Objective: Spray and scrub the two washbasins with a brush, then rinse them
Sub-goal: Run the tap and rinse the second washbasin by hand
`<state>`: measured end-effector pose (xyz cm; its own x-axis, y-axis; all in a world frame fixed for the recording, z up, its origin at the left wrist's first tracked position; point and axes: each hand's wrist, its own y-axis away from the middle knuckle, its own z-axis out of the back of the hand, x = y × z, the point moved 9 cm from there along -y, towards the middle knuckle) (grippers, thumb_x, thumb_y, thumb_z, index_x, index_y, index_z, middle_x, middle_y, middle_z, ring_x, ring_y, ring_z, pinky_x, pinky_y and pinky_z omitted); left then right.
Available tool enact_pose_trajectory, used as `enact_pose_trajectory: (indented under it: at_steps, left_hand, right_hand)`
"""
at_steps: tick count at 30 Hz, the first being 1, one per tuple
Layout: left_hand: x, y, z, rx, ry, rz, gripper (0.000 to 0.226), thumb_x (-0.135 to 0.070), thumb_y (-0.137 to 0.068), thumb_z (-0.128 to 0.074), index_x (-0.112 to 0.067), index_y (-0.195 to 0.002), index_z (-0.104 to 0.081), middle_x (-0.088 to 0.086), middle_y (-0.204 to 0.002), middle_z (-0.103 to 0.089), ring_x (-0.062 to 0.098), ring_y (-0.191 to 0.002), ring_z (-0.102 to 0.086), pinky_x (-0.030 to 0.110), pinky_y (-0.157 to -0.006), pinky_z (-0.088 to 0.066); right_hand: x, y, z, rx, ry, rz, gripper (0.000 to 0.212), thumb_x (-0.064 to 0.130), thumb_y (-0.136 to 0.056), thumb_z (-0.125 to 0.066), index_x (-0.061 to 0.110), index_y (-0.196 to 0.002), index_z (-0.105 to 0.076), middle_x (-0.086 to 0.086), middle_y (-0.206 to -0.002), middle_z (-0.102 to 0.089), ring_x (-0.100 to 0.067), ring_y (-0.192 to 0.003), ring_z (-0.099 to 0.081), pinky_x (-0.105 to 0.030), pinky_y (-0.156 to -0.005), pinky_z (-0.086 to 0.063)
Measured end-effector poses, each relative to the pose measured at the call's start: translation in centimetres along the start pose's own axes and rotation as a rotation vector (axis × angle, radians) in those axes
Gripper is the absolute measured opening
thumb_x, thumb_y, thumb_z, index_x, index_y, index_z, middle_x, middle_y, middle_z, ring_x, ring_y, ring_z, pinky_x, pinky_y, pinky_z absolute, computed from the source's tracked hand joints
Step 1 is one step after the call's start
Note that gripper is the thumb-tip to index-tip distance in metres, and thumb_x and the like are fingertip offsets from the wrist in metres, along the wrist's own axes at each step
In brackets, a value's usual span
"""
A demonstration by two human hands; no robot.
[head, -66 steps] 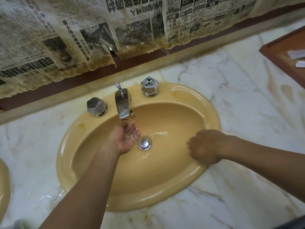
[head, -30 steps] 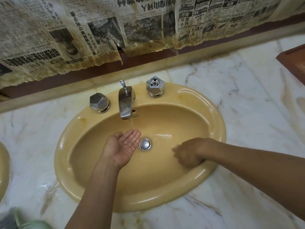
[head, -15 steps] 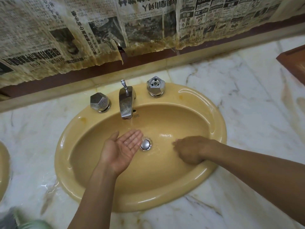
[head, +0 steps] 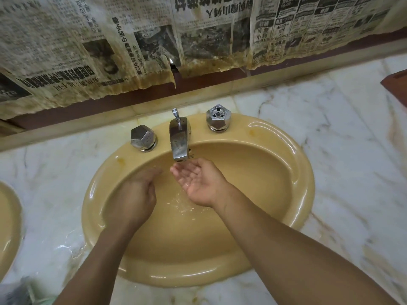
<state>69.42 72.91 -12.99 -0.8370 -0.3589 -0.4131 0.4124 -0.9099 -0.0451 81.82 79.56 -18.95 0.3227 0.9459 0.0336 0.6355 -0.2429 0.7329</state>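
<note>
Over the wet, glossy mustard washbasin (head: 305,183), left hand (head: 134,194) and right hand (head: 199,183), grips slack, empty.

the washbasin (head: 305,186) is sunk into the counter (head: 343,155) close to its back edge, and a second washbasin (head: 8,216) is cut off at the counter's left edge. three fittings stand in a row on the near basin's back rim: the left tap knob (head: 142,137), the spout (head: 179,143) in the middle reaching forward over the bowl, and the right tap knob (head: 218,117). inside the bowl the left hand (head: 134,197) lies left of the spout and the right hand (head: 198,181) just under its mouth. newspaper sheets (head: 198,29) hang on the wall behind the counter, and the corner of a tray (head: 396,82) sits at the counter's right edge
</note>
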Motion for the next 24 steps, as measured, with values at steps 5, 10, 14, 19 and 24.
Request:
enact_pose_trajectory:
  at_steps: [5, 10, 14, 19, 24]
  left_hand:
    - [-3.4, -1.4, -5.4, 0.172, -0.479, -0.609, 0.076, 0.008, -0.063, -0.078, 0.002, -0.137, -0.062, 0.021, -0.14, -0.061, 0.034, -0.133, -0.055, 0.036, -0.124, -0.015]
    - [-7.8, -3.1, -9.6, 0.246, -0.543, -0.972, 0.07, -0.012, -0.098, 0.012, -0.002, -0.161, -0.017, 0.014, -0.17, -0.007, 0.026, -0.157, -0.012, 0.04, -0.128, -0.017]
    - [-11.3, -5.5, -13.7, 0.067, -0.581, -1.206, 0.058, -0.017, -0.105, -0.014, 0.0, -0.16, -0.021, 0.019, -0.169, -0.014, 0.03, -0.157, -0.016, 0.048, -0.129, -0.009]
    - [-10.2, -4.2, -14.1, 0.422, 0.199, -1.089, 0.093, -0.046, -0.099, -0.061, 0.008, -0.155, -0.011, 0.036, -0.165, 0.0, 0.044, -0.157, 0.001, 0.048, -0.129, 0.002]
    - [-6.9, -5.5, -17.6, 0.194, -0.574, -1.159, 0.073, -0.031, -0.104, -0.046, -0.006, -0.164, -0.012, 0.004, -0.173, -0.006, 0.016, -0.159, -0.006, 0.035, -0.128, -0.012]
  right_hand:
    - [4.1, 4.5, 2.1, -0.044, 0.039, 0.065, 0.026, 0.006, -0.1, -0.048, -0.012, -0.099, -0.066, -0.024, -0.088, -0.074, -0.038, -0.073, -0.076, -0.042, -0.067, -0.064]
    - [10.2, 8.2, 3.8, -0.155, -0.009, 0.254, 0.042, 0.014, -0.107, -0.037, -0.018, -0.132, -0.048, -0.037, -0.128, -0.058, -0.05, -0.118, -0.059, -0.051, -0.102, -0.05]
    - [12.6, 10.0, 0.9, -0.104, 0.13, 0.363, 0.057, 0.025, -0.107, -0.039, -0.012, -0.149, -0.032, -0.033, -0.149, -0.043, -0.042, -0.143, -0.04, -0.049, -0.121, -0.03]
    - [11.9, 11.6, 5.3, -0.239, 0.12, 0.418, 0.052, 0.024, -0.106, -0.041, -0.01, -0.146, -0.039, -0.031, -0.145, -0.048, -0.039, -0.137, -0.048, -0.047, -0.118, -0.036]
    - [9.6, 12.9, 10.5, -0.337, 0.073, 0.411, 0.044, 0.023, -0.106, -0.043, -0.011, -0.131, -0.052, -0.029, -0.131, -0.06, -0.04, -0.123, -0.059, -0.048, -0.11, -0.045]
